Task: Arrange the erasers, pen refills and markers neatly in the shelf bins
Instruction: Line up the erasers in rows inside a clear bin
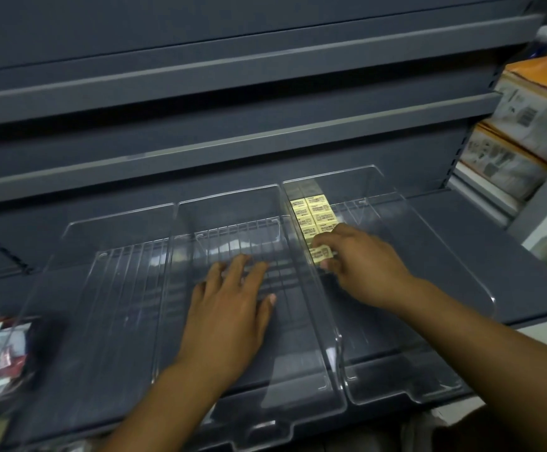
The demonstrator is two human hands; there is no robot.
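Right hand has its fingers pinching one yellow eraser, right at the near end of the eraser rows. Left hand lies flat, fingers relaxed, in the middle bin.

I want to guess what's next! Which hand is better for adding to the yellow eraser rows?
The right hand. It pinches an eraser just in front of the eraser rows. The left hand lies flat in the neighbouring bin, holding nothing.

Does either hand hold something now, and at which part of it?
The right hand pinches one yellow eraser across its far and near edges; the left hand holds nothing.
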